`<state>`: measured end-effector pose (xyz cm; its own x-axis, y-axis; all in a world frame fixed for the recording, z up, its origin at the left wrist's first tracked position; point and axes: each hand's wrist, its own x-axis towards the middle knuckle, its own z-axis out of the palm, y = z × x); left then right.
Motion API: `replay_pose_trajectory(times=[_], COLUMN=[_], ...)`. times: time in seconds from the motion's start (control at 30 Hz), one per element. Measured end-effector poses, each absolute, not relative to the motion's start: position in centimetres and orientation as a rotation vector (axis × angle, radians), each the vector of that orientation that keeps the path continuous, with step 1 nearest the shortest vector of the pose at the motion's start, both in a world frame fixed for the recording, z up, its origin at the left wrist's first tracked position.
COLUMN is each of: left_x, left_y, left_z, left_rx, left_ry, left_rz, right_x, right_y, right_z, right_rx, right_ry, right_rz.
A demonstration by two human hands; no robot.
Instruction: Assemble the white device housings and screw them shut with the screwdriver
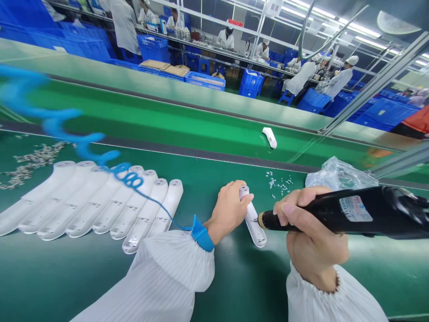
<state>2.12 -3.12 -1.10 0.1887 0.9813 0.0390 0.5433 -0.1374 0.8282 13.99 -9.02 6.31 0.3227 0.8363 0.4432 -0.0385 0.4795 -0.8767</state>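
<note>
My left hand [229, 208] is closed around the upper end of a white plastic housing [254, 223], which lies on the green work surface. In my right hand [311, 228] is a black electric screwdriver [335, 210], held level with its tip pointing left. The bit meets the housing near its middle; whether it sits on a screw is too small to tell. A row of similar white housings [110, 201] lies side by side to the left. Small screws [281, 182] are scattered just beyond my hands.
A coiled blue cord [90, 143] runs to the blue wrist strap [201, 235] on my left wrist. More small parts [36, 158] are heaped at far left. A clear plastic bag [338, 174] lies right. One white part [270, 137] rests on the green belt [187, 125]. Co-workers sit beyond.
</note>
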Motion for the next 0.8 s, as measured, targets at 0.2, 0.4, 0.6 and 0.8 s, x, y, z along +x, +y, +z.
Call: replay_pose_trajectory(times=[0.2, 0.4, 0.6, 0.8], left_x=[2.1, 0.0, 0.9, 1.6], left_y=[-3.2, -2.6, -3.2, -3.6], left_z=[-0.9, 0.4, -0.1, -0.4], left_rx=[1.783, 1.904, 1.858, 1.877], left_ry=[1.433, 1.081, 1.166, 1.165], left_rz=[0.807, 0.561, 0.668, 0.666], right_x=[15.8, 22.6, 25.7, 25.0], right_y=[-9.4, -9.4, -7.6, -3.8], right_z=[7.5, 8.4, 5.9, 4.7], right_rx=[-0.883, -1.102, -0.984, -0.818], right_ry=[-1.0, -0.524, -0.552, -0.6], right_rz=[0.855, 0.741, 0.548, 0.463])
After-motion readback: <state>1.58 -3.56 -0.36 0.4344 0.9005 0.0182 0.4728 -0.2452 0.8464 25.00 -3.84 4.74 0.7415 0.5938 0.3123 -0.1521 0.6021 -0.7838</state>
